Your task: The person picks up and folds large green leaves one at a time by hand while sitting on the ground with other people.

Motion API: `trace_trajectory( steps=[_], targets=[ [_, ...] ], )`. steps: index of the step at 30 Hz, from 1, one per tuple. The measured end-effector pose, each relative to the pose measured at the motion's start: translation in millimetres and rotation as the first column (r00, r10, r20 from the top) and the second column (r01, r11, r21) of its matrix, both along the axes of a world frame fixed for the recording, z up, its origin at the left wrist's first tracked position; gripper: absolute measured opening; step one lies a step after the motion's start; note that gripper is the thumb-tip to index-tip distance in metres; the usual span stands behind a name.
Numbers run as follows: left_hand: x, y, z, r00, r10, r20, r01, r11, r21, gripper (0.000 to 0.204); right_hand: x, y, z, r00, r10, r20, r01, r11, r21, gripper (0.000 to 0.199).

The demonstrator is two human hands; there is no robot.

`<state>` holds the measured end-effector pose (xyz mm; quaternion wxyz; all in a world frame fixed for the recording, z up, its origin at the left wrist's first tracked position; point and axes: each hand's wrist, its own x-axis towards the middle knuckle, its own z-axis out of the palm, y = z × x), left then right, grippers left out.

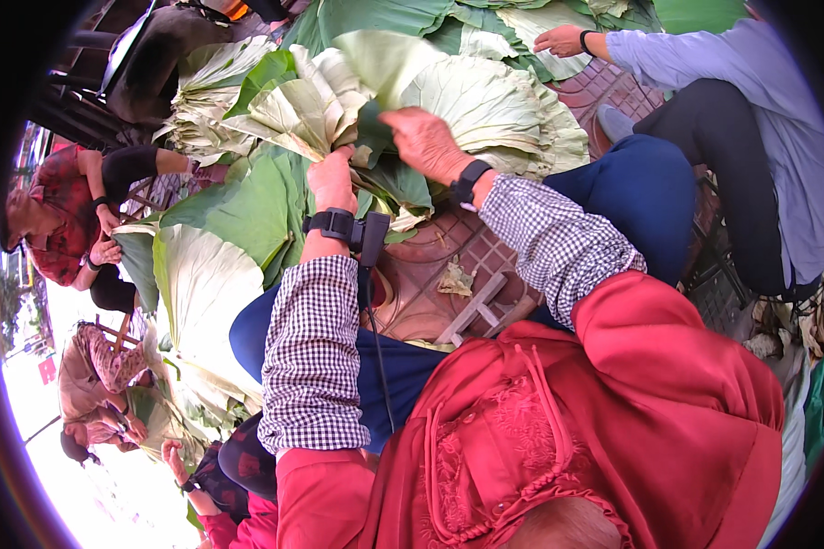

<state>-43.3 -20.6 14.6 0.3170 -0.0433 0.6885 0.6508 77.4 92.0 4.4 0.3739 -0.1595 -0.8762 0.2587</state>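
L fingers (342, 155) pinch leaf bunch (304, 108) at lower end; R fingers (403, 119): can't tell; paving (421, 265) shows btwn knees (655, 178).

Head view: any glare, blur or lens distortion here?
Head view: the lower left is blown out to white; the pale leaf above the right hand looks smeared; checked sleeves look crisp; a black, purple-fringed fisheye rim cuts the corners.
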Motion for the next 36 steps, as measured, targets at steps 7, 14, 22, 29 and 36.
trace_trajectory(
  steps=[7, 14, 22, 29, 36],
  targets=[
    [20.3, 2.4, 24.2, 0.992, -0.124, -0.028, 0.123, 0.991, -0.057, 0.044, 1.0, -44.7, 3.4, 0.971, 0.221, 0.090, -0.224, 0.974, 0.031, 0.015],
    [-17.4, -16.0, -20.3, 0.987, -0.029, -0.160, -0.036, 0.922, -0.385, 0.043, -2.1, -36.4, -7.4, 0.974, 0.149, -0.171, -0.217, 0.834, -0.508, 0.014],
    [6.5, 14.4, -7.7, 0.985, -0.021, -0.169, -0.009, 0.985, -0.175, 0.041, 125.2, 108.6, -162.1, 0.768, -0.524, 0.369, 0.478, 0.084, -0.875, 0.028],
    [0.9, -3.8, -0.5, 0.981, 0.066, -0.181, -0.088, 0.989, -0.118, 0.039, 121.5, 89.5, -138.5, 0.705, -0.558, 0.438, 0.246, -0.387, -0.889, 0.041],
    [1.4, 1.0, -3.7, 0.991, 0.030, -0.132, -0.049, 0.988, -0.147, 0.045, 101.9, 91.8, -112.1, 0.612, -0.693, 0.382, 0.790, 0.506, -0.347, 0.029]
  ],
)
